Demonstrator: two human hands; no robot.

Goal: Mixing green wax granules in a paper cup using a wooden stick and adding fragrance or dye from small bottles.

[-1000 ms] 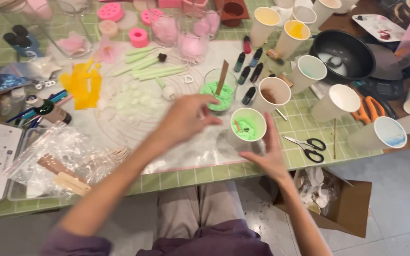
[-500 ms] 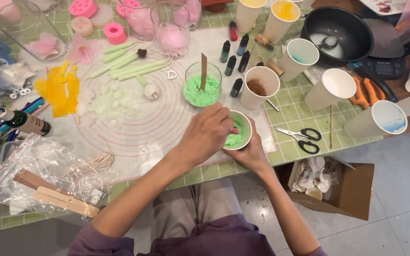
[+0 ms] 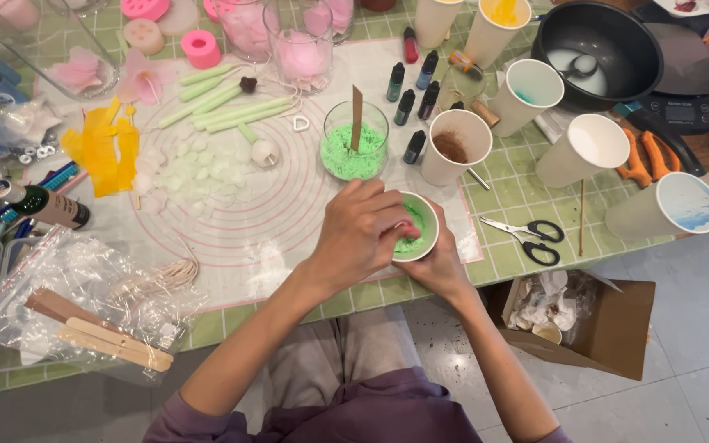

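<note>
A white paper cup (image 3: pixel 430 223) with green crumbs inside stands near the table's front edge. My right hand (image 3: pixel 438 271) wraps around it from below and holds it. My left hand (image 3: pixel 359 234) reaches over the rim from the left, its fingertips bunched together in the green crumbs. Just behind the cup stands a clear glass (image 3: pixel 354 148) filled with the same green crumbs, with a wooden stick (image 3: pixel 357 117) upright in it.
Scissors (image 3: pixel 527 238) lie right of the cup. Several paper cups (image 3: pixel 588 148), small dye bottles (image 3: pixel 408 94), a black pot (image 3: pixel 596 49) and a scale (image 3: pixel 683 102) stand behind. A round-marked mat (image 3: pixel 231 213) carries wax pieces. An open cardboard box (image 3: pixel 576 324) sits on the floor.
My left hand has come down from beside the glass and dipped its fingers into the cup. My right hand has kept hold of the cup, which now sits closer to the table's edge.
</note>
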